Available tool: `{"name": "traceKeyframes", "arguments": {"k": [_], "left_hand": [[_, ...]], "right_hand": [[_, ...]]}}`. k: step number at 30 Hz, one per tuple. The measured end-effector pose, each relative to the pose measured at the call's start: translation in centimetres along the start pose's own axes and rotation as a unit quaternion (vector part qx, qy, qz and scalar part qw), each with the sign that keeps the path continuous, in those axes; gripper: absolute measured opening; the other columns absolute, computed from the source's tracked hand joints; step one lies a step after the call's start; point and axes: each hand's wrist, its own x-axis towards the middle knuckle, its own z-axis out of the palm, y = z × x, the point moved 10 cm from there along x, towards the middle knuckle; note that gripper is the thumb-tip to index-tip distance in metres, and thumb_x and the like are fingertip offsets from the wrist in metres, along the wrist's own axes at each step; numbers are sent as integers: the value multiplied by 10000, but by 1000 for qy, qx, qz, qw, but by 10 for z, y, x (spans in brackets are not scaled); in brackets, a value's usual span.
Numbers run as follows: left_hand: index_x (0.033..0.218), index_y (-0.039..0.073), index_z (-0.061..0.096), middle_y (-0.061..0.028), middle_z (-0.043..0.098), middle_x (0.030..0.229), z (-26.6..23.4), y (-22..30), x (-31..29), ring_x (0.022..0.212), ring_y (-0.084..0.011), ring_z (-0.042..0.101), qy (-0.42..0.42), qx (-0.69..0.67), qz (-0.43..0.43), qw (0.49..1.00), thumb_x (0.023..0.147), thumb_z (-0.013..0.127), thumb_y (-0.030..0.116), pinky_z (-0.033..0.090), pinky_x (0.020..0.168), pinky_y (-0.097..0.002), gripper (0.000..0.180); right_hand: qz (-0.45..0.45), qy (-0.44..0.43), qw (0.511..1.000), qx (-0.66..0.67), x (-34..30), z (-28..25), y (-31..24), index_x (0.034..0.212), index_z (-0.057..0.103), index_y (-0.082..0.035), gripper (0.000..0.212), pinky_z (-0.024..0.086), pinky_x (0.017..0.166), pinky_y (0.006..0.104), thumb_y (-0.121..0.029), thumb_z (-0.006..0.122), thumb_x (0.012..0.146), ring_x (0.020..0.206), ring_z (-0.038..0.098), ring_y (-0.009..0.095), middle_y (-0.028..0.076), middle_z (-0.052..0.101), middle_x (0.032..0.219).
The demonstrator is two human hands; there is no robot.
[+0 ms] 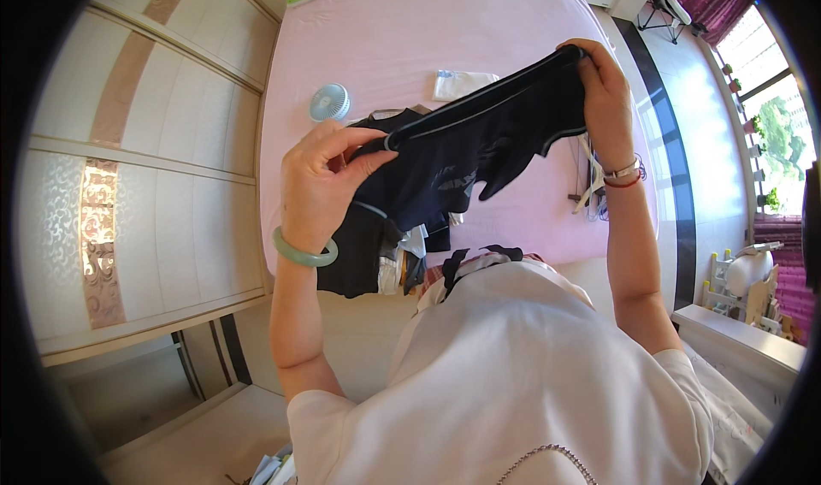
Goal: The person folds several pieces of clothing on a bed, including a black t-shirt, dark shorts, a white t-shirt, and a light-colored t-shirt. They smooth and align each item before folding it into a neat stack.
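Stretched between my two raised hands is a black garment [445, 156] with thin pale piping and a grey print; its exact kind cannot be told. My left hand [321, 173], with a green bangle at the wrist, pinches one corner between thumb and fingers. At the opposite upper corner my right hand [607, 96] grips the cloth, a watch and a red band on that wrist. The fabric hangs in folds above the bed, tilted up toward the right. Beneath its left part lie dark clothes [351, 258], partly covered by it.
A bed with a pink sheet [385, 36] spreads ahead. On it are a small light-blue fan [329, 102], a folded white cloth [462, 85] and, to the right, thin straps or cords [590, 186]. Cream wardrobe doors [171, 203] line the left side. A window [765, 100] is at right.
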Motion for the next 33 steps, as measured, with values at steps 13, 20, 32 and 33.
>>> {"name": "traceKeyframes", "arguments": {"k": [13, 20, 32, 33], "left_hand": [[1105, 55, 603, -192, 472, 1361, -23, -30, 3, 1176, -212, 546, 59, -99, 36, 993, 892, 352, -87, 518, 891, -326, 358], [1034, 37, 567, -253, 410, 1409, -5, 32, 22, 1218, -294, 505, 52, -470, 180, 863, 920, 497, 49, 408, 1031, -394, 133], [1133, 23, 477, -220, 376, 1422, 55, 70, 15, 1176, -254, 540, -116, -589, 104, 793, 928, 528, 35, 470, 976, -338, 211], [1132, 22, 474, -218, 378, 1422, 55, 67, 14, 1185, -251, 535, -115, -589, 98, 794, 934, 522, 37, 471, 975, -334, 204]], "right_hand": [[-428, -149, 885, -109, -61, -6, -123, 1016, 601, -27, 227, 408, 457, 325, 3, 580, 792, 561, 540, 218, 72, 592, 755], [-588, -89, 794, 125, -102, -26, -210, 901, 632, -52, 255, 232, 368, 230, -20, 669, 651, 447, 356, 92, 6, 494, 677], [-338, -158, 923, 97, -48, 39, -178, 907, 627, -51, 158, 516, 622, 301, -12, 699, 771, 762, 640, 220, 74, 608, 949], [-320, -155, 930, 94, -48, 40, -174, 893, 613, -56, 138, 533, 639, 307, -12, 686, 784, 798, 655, 222, 66, 608, 982]]}}
